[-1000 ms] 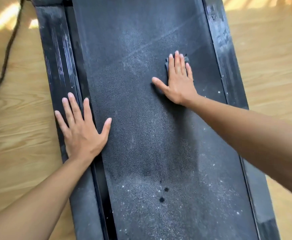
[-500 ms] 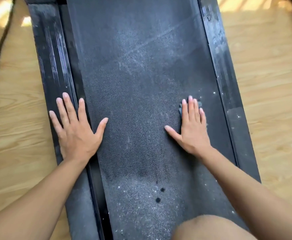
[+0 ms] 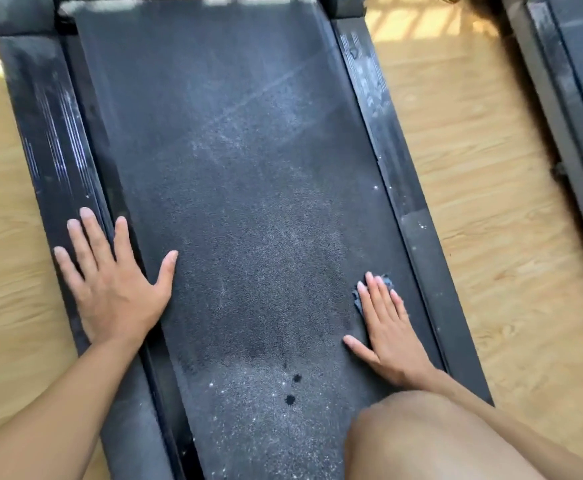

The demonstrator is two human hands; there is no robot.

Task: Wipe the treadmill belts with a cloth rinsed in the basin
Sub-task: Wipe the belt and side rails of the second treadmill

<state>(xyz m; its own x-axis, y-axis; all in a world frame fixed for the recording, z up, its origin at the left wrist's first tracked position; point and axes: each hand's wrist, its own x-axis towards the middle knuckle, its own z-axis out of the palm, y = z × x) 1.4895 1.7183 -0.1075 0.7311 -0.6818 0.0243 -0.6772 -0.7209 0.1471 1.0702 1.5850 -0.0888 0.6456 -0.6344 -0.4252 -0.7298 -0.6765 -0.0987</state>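
Observation:
A dusty black treadmill belt runs up the middle of the head view, darker and damp around its centre. My right hand lies flat with straight fingers on the belt near its right edge, pressing a small dark blue-grey cloth of which only a bit shows past the fingertips. My left hand rests flat with spread fingers on the left side rail, thumb reaching onto the belt.
The right side rail borders the belt. Wooden floor lies on both sides. A second treadmill's frame stands at the far right. My bare knee fills the lower right over the belt. Dark water drops dot the belt.
My right hand slid the cloth down the belt toward me and toward the right edge. The left hand stayed on the left rail. My knee came into view.

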